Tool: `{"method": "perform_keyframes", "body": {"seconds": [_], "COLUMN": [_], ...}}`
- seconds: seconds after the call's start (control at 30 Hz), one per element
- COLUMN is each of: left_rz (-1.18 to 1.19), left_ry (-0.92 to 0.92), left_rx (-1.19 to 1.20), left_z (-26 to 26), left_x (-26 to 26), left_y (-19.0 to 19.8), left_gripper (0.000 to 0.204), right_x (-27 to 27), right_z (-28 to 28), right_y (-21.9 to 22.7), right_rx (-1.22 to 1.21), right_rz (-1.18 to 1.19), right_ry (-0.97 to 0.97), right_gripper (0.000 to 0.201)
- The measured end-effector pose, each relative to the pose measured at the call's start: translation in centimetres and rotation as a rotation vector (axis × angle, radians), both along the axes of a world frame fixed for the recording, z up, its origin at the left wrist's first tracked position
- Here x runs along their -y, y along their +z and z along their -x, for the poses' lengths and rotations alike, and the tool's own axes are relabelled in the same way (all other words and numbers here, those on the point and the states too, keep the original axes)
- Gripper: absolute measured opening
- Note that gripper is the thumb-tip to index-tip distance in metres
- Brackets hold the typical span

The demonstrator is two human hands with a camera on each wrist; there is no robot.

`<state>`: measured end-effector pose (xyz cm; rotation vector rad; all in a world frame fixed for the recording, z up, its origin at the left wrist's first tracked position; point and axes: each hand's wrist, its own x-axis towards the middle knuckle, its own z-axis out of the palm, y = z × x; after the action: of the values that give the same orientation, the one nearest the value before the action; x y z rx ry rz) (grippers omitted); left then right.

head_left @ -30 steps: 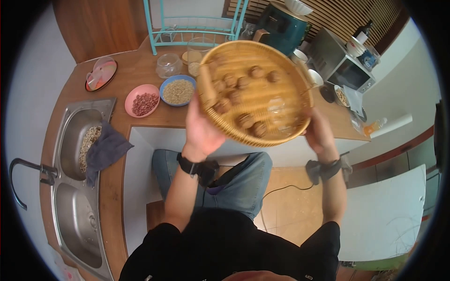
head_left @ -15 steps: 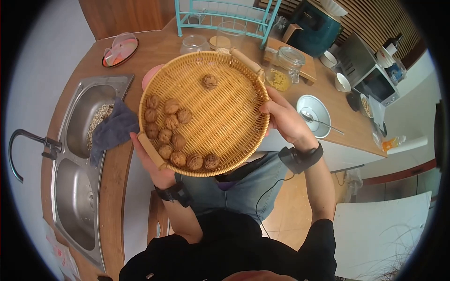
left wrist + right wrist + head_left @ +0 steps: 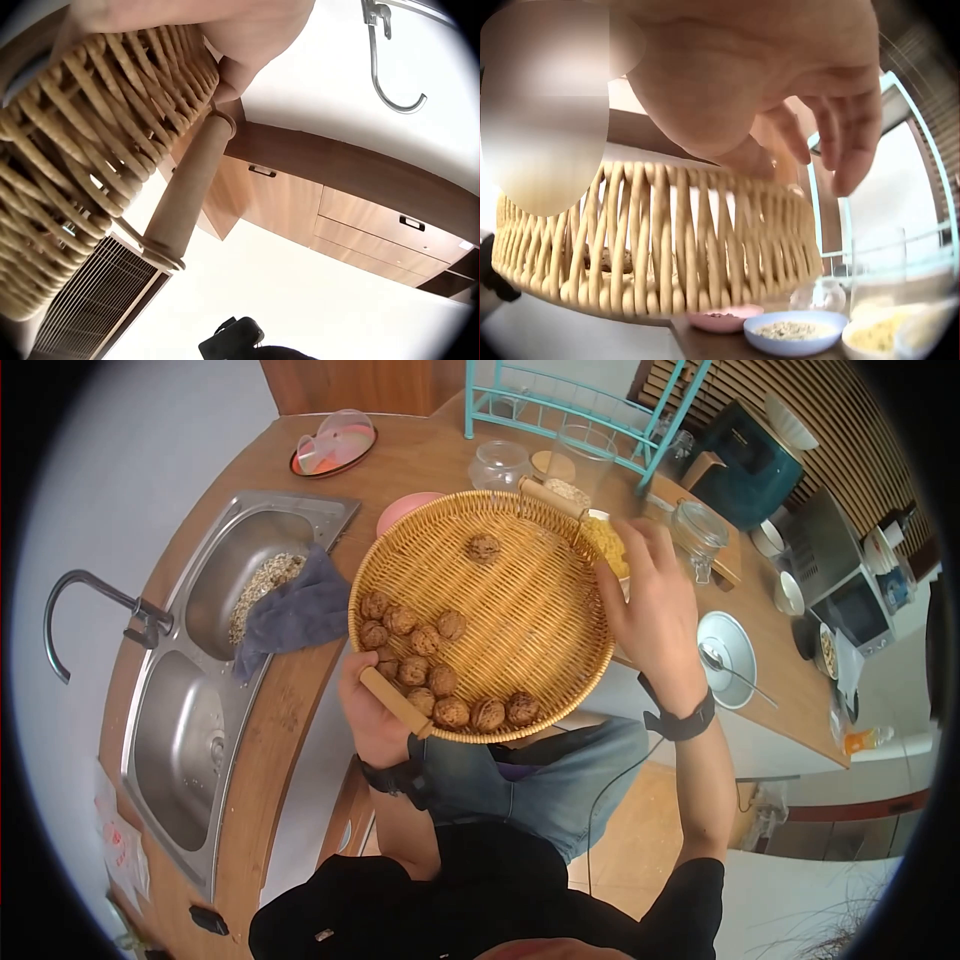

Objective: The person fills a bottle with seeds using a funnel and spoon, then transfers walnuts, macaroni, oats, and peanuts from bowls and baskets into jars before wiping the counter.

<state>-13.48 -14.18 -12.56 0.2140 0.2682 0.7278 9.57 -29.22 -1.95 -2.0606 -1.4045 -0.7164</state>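
Wicker basket [image 3: 530, 620] | left hand [image 3: 370, 720] grips it | right hand [image 3: 657, 620] spread, contact unclear

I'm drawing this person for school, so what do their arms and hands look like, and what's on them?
The arms are bare below short black sleeves. The hands wear no gloves. Each arm also has a chunky black band near the hand, and a thin dark cable runs down near the right arm's band.
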Motion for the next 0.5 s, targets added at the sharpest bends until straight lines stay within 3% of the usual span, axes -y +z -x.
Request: {"method": "perform_keyframes", "body": {"seconds": [0.13,0.27,0.37,0.5], "left_rz": [-0.051,-0.054,-0.07,-0.081], "left_ry": [-0.048,-0.009,-0.031,0.081], "left_rx": [0.047,-0.041,0.036,-0.118], "left_z": [0.1,0.0,0.3,0.4], "left_x": [-0.2,0.4,0.0,0.4], "left_y": [-0.1,-0.3,-1.6,-1.2], "left_gripper": [0.058,0.059,0.059,0.056], "right_x": [-2.8,-7.6,-9.2,-7.7], "right_z": [3.2,3.6,2.0,0.7], "right_y": [2.1,0.3,-2.1,-1.9], "right_rx": [-0.12,0.032,0.124,-0.01], "right_rz": [0.385,0.48,0.53,0.473], "right_ry": [0.313,0.303,0.32,0.423], "right_gripper": [0.034,0.04,0.031,0.019]}}
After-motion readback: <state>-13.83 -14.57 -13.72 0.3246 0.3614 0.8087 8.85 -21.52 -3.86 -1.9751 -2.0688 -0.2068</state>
